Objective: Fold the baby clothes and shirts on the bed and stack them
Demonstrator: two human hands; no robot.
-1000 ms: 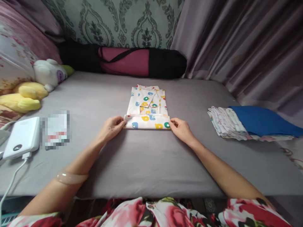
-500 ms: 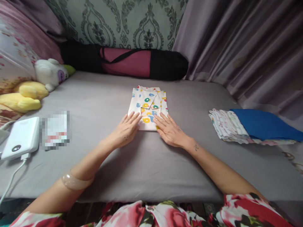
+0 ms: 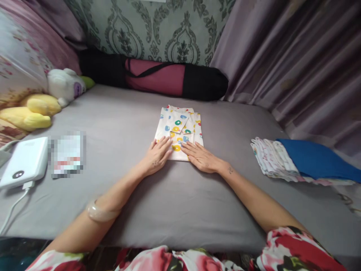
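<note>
In the middle of the grey-sheeted bed lies a folded white garment [image 3: 180, 121] printed with blue, yellow, green and red shapes. Its sleeves are tucked inward over the body. My left hand [image 3: 158, 155] rests flat on its near left corner, fingers stretched out. On the near right part of the cloth lies my right hand [image 3: 201, 156], palm down and fingers extended. Neither hand grips the fabric. The cloth under both palms is hidden.
To the right sits a stack of folded patterned clothes [image 3: 275, 158] with a blue cloth [image 3: 316, 158] on top. A white power bank [image 3: 26, 162] with a cable and a blurred-out item [image 3: 67, 154] lie left. Plush toys [image 3: 66, 86] and a black-and-maroon long bag [image 3: 155, 77] border the bed sheet [image 3: 118, 120].
The view has shifted slightly. Both hands stay flat on the garment, my right hand's fingers now a little closer to my left hand. The garment keeps its folded shape.
</note>
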